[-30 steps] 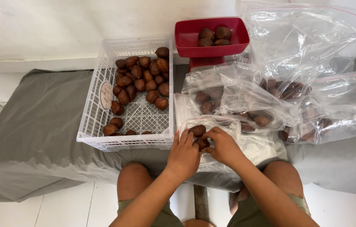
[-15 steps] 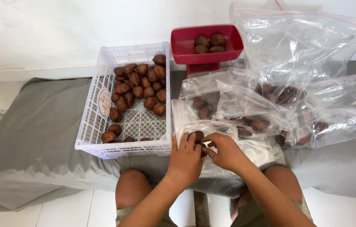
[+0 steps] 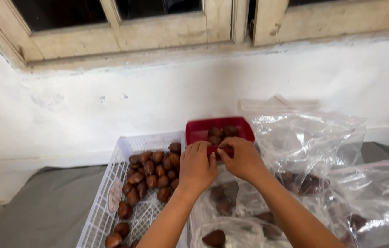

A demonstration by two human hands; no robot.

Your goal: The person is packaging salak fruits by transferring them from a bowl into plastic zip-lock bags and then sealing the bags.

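Both my hands are up at the near edge of the shallow red plastic tray [image 3: 203, 131], which carries a few brown scaly oval fruits [image 3: 222, 132] and sits just beside the white slotted plastic basket [image 3: 111, 193] of the same fruit. My right hand [image 3: 244, 160] has thumb and forefinger pinched together on something small at the tray's rim, though I cannot tell whether that is a fruit, the rim itself or a fold of bag; my left hand [image 3: 197, 167] rests close against it with fingers curled, and whether its grip is closed on anything I cannot tell. The risk I judge is a nudge or pull on that rim: it could tip the tray and roll the fruits down among the clear crinkled plastic bags [image 3: 309, 151] heaped just below and to the right. Those bags are slippery and could also slump. What the tray stands on is hidden behind my hands, the basket's near end is cut off, and the bags' contents show only as dark blurs through glare.
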